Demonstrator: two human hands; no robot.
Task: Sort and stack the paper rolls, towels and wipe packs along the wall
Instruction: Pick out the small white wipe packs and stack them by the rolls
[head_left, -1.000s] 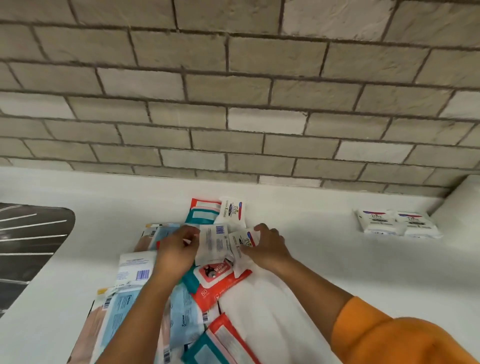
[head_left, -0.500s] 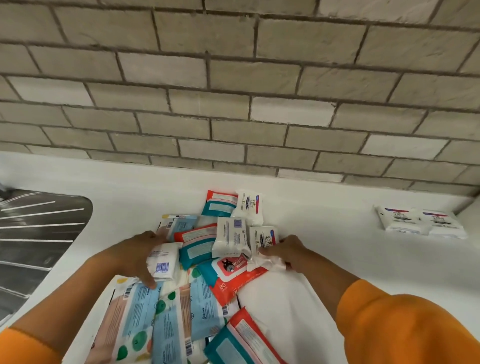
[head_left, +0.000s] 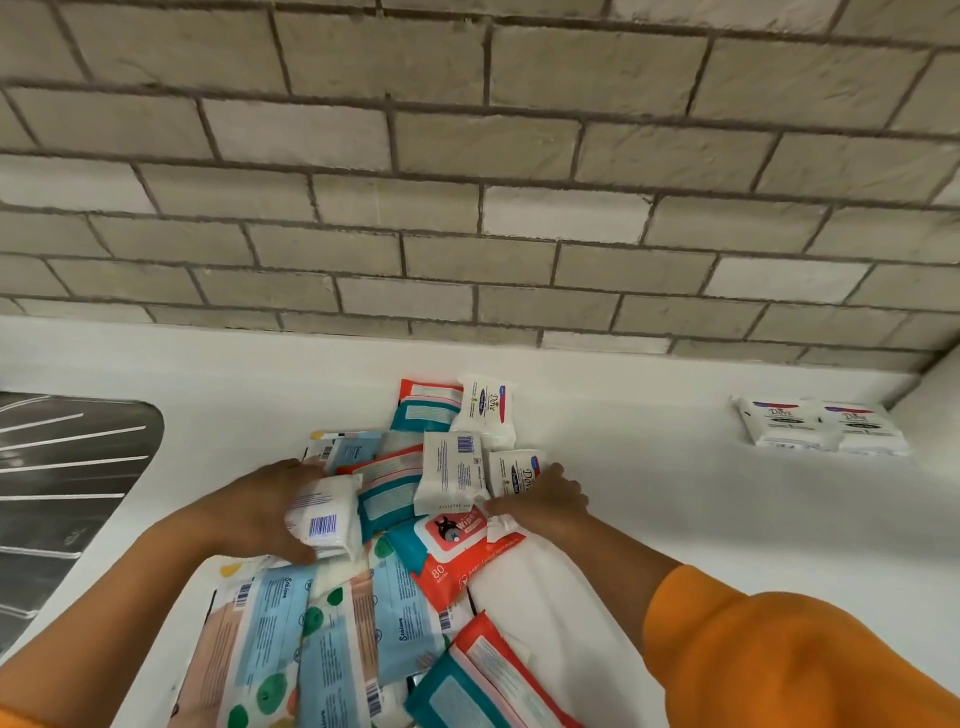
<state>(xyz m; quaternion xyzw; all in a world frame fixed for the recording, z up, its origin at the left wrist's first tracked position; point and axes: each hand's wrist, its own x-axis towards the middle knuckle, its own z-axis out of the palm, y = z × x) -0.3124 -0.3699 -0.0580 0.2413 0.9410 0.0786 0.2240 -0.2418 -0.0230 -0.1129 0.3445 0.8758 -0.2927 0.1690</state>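
Note:
A heap of wipe packs lies on the white counter (head_left: 675, 519). My left hand (head_left: 260, 512) grips a small white pack with a blue barcode (head_left: 322, 512) at the heap's left side. My right hand (head_left: 545, 496) pinches the edge of a white Dove pack (head_left: 514, 470) at the heap's right side. Between them lie a white pack with its back label up (head_left: 452, 470) and an orange pack marked 80 (head_left: 457, 551). Another Dove pack (head_left: 488, 402) sits nearest the wall. Large blue packs (head_left: 291, 639) fill the near side.
Two white Dove packs (head_left: 821, 426) lie side by side against the wall at the far right. A steel sink drainer (head_left: 62, 478) lies to the left. The brick wall (head_left: 467, 208) rises behind the counter. Orange sleeves cover both of my forearms.
My left hand has moved left off the middle packs and taken the white barcode pack. My right hand has slid a little right onto the Dove pack. The view has shifted left.

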